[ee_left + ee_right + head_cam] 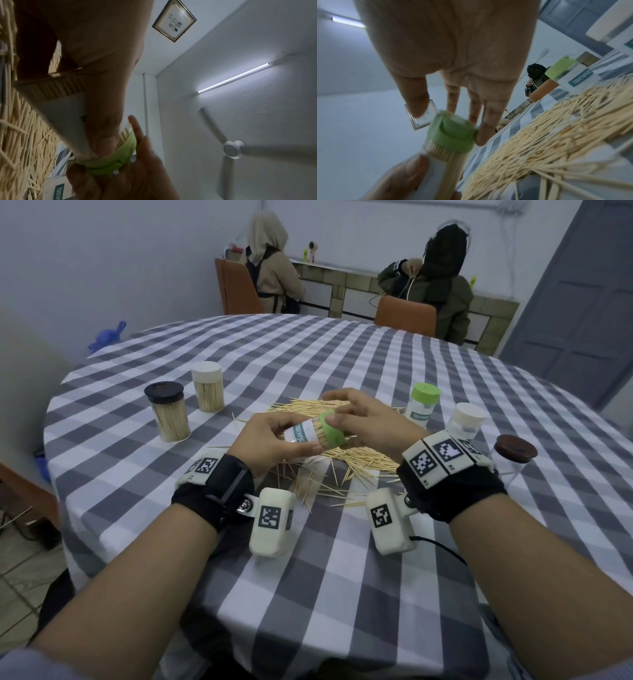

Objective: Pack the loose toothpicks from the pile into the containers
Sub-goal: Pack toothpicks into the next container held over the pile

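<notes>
A clear toothpick container (303, 434) with a white label and a green lid (331, 429) lies on its side, held above the toothpick pile (363, 462). It is packed with toothpicks. My left hand (272, 440) grips its body, thumb along the label (65, 115). My right hand (363, 419) pinches the green lid (452, 134) between fingertips on either side. In the left wrist view the green lid (113, 157) sits against the right hand's fingers (142, 169). The pile (547, 135) spreads over the checked cloth below and to the right.
Two full jars, black-lidded (168, 412) and white-lidded (208, 386), stand at the left. At the right stand a green-lidded container (423, 404), a white-lidded one (467, 421) and a brown-lidded jar (513, 455). Two people sit at a counter beyond the table.
</notes>
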